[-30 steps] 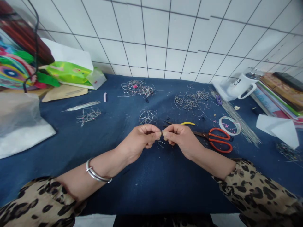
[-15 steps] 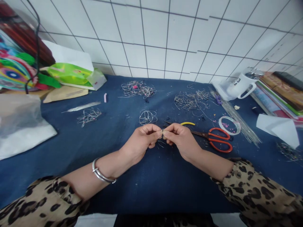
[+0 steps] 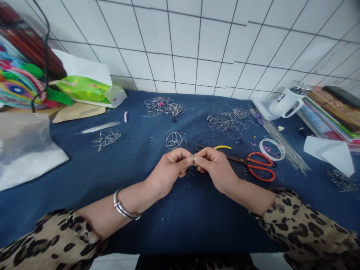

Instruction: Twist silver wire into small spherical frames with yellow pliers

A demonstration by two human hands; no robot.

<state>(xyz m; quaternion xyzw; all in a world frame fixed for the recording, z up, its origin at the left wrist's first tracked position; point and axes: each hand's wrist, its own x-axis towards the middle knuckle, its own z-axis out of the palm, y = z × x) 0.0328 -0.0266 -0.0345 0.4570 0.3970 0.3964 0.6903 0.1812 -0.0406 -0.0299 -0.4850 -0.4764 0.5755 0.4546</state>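
Above the middle of the blue cloth (image 3: 174, 225), my left hand (image 3: 174, 167) and my right hand (image 3: 212, 165) meet fingertip to fingertip. Both pinch a small piece of wire (image 3: 193, 159), mostly covered by the thumbs and forefingers. A loose coil of wire (image 3: 176, 140) lies just beyond my left hand. Red-handled scissors (image 3: 260, 167) rest right of my right hand, their blades running towards it. Behind that hand, a yellow-handled tool (image 3: 223, 147) is partly hidden. Thin wire bits lie under my fingers.
Tangled wire heaps (image 3: 164, 106) (image 3: 227, 119) lie farther back. To the right are a round dish (image 3: 272, 150) with pink beads, straight wires (image 3: 284, 144) and a white mug (image 3: 287, 103). Leftward sit a small wire pile (image 3: 107, 139), a green packet (image 3: 84, 89) and a plastic bag (image 3: 28, 153).
My left wrist and its bangle have shifted slightly to the right. Both hands keep their pinch in nearly the same spot.
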